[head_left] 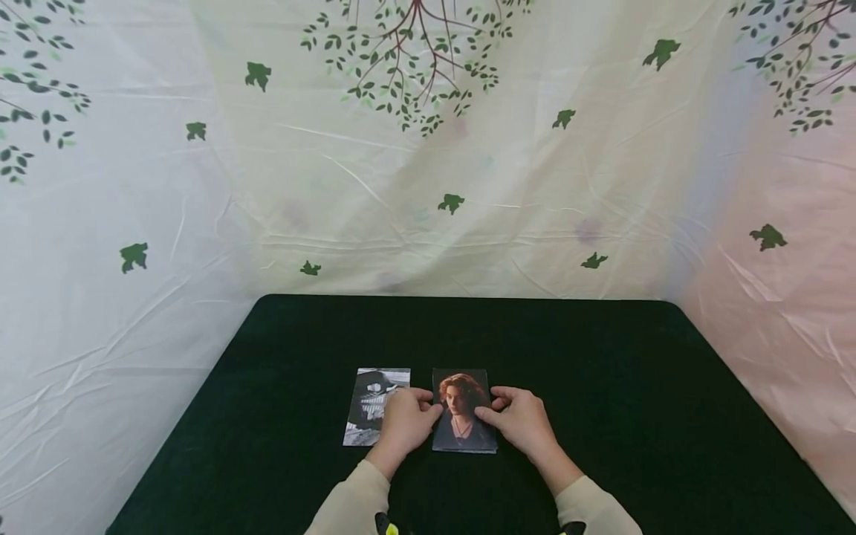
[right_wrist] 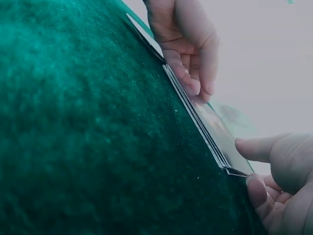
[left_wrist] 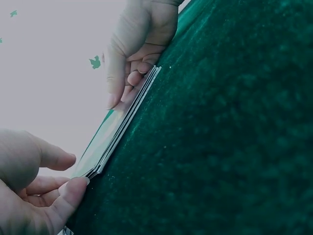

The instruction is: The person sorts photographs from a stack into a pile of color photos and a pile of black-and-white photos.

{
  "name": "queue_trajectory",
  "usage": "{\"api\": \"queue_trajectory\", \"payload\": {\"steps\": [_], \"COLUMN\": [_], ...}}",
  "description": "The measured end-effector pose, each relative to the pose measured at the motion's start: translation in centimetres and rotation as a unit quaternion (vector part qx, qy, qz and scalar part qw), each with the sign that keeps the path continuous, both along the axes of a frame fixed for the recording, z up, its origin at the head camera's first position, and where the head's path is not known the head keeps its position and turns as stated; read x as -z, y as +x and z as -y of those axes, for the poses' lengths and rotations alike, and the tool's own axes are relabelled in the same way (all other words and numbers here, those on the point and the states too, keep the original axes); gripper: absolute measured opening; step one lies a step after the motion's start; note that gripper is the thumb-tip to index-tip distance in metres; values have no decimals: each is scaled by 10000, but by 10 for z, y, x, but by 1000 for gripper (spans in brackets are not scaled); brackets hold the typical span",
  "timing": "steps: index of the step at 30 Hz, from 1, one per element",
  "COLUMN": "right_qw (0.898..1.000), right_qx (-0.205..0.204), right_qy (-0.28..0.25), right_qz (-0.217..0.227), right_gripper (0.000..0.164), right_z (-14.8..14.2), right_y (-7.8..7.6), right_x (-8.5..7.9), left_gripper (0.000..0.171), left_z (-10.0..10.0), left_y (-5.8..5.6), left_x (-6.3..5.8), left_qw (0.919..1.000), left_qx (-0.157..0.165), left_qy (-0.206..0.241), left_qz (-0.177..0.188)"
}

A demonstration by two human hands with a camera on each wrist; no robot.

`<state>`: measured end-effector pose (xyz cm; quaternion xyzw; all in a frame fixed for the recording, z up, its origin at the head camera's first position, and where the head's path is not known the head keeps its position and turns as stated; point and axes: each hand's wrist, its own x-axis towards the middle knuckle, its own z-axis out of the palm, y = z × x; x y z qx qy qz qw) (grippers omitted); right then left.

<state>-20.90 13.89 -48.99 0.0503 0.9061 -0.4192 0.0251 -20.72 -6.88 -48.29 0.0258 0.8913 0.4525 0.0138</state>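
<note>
A small stack of photo cards (head_left: 461, 438) lies upright to the viewer on the dark green table, its top card showing a portrait of a person with reddish hair. My left hand (head_left: 408, 423) holds the stack's left edge, thumb over the top card and fingers along the side. On the opposite edge my right hand (head_left: 524, 422) grips it the same way. Several layered card edges (right_wrist: 195, 120) show in the right wrist view, slightly uneven. To the left, a black-and-white photo card (head_left: 361, 405) lies flat, partly covered by my left hand.
The dark green cloth-covered table (head_left: 267, 416) has rounded far corners. Behind and beside it hangs a pale curtain (head_left: 374, 215) printed with branches and green leaves.
</note>
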Motion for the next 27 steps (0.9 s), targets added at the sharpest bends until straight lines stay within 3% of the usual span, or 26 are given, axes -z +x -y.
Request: {"api": "queue_trajectory", "payload": {"steps": [27], "right_qw": [9998], "right_qx": [-47], "right_qy": [-175], "right_qz": [-80], "right_gripper": [49], "right_z": [1], "right_y": [0], "right_x": [2], "left_gripper": [24], "left_z": [0], "left_y": [0], "left_x": [-2], "left_qw": [9997], "left_qx": [-2], "left_qy": [-91], "left_qz": [-241]}}
